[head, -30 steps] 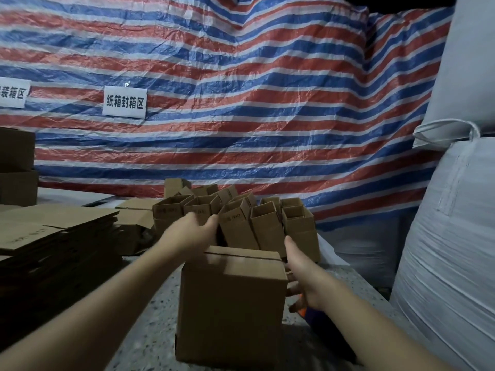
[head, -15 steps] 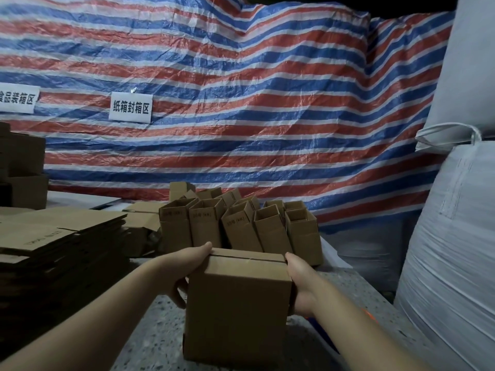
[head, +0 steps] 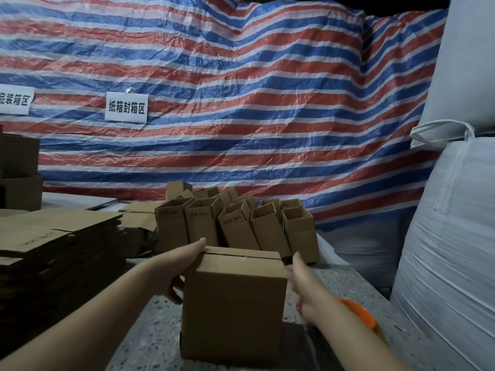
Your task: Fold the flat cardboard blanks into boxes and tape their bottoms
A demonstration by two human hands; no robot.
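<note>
— Head view first: what boxes do you have in front of you?

— Your folded box (head: 233, 306) stands in the lower centre of the frame on the speckled bench (head: 340, 285), its flaps closed on top with a dark seam running across them. Behind it, in the middle of the frame, a cluster of open boxes (head: 235, 223) stands packed together, mouths up, some leaning; what is inside them cannot be made out. At the left edge lies your stack of flat blanks (head: 53, 245).

— And your hands?

— Your left hand (head: 179, 269) grips the box's upper left corner, the thumb lying along the top edge and the fingers curled round the left side. Your right hand (head: 302, 285) sits just beside the box's right face, thumb pointing away from you; its fingers are hidden behind the box, so you cannot tell whether they hold it or merely touch it. An orange object (head: 359, 317) shows just beyond your right forearm, too hidden to name.

— The room?

— A red, white and blue striped tarp (head: 241, 103) fills the back, with two white signs (head: 126, 107) pinned at the upper left. Large white sacks (head: 450, 236) stand along the right edge, and more brown cartons (head: 18, 170) are piled at far left.
</note>
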